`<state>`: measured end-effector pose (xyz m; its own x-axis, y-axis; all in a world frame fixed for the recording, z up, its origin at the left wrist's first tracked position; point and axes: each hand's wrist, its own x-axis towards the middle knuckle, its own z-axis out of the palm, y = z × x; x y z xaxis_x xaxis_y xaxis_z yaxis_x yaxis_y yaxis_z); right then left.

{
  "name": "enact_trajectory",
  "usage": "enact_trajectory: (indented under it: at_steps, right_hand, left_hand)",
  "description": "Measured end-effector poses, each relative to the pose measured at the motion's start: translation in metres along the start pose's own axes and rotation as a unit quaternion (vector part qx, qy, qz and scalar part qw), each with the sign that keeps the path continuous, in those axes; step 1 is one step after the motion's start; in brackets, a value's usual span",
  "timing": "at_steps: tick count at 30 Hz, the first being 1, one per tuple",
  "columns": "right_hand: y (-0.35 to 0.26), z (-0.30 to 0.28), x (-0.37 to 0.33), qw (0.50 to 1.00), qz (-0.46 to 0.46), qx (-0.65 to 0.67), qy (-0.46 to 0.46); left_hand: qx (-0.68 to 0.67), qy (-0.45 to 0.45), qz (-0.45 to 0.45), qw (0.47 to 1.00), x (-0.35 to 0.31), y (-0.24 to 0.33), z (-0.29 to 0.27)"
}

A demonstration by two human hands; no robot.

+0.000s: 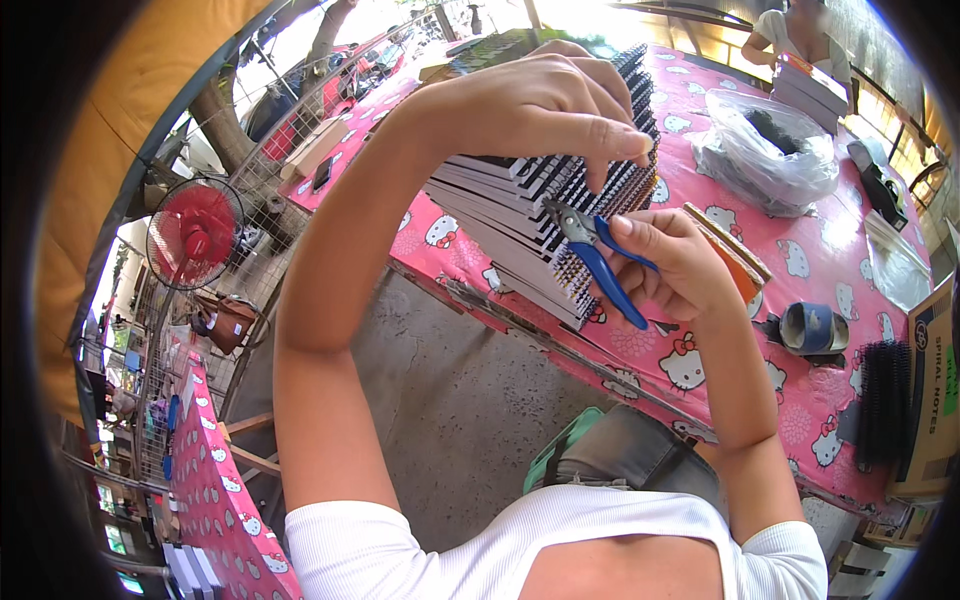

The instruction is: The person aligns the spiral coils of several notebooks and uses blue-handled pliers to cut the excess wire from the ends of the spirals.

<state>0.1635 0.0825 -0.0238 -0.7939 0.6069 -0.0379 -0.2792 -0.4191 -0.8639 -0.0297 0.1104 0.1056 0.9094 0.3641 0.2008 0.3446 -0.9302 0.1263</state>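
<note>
A tall stack of spiral-bound notebooks point(490, 215) stands on the table, its black coil spines turned toward the right. My left hand point(560, 105) reaches over the top of the stack, fingers bent and thumb by the coil edge; whatever sits between its fingers is hidden. Blue-handled pliers point(608, 280) are gripped in my right hand point(675, 260), just right of the spines. Their metal jaws point up and left, close to the coils and below my left hand.
A pink patterned cloth covers the table point(630, 340). To the right are a clear plastic bag point(770, 165), a tape roll point(812, 328), black coils point(882, 400) and a cardboard box point(925, 400). Another person point(800, 40) is at the far right. A red fan point(195, 233) stands left.
</note>
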Motion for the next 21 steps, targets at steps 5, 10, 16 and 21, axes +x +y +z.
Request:
enact_trajectory:
  at_steps: [5,10,16,21]
  right_hand:
    - [0.027,0.013,-0.006,0.662,-0.453,-0.543,0.248]
    - [0.02,0.011,0.004,0.656,-0.469,-0.55,0.218]
    - [0.012,0.002,-0.001,0.977,-0.068,-0.172,0.106]
    - [0.03,0.015,-0.008,0.57,-0.487,-0.604,0.271]
  left_hand:
    - [-0.009,-0.04,-0.041,0.998,-0.001,0.004,-0.008]
    - [-0.043,-0.012,-0.051,0.998,-0.001,0.002,-0.003]
    - [-0.019,-0.019,-0.037,0.999,0.0,0.004,-0.005]
    - [-0.029,-0.019,-0.043,0.998,-0.002,0.002,-0.006]
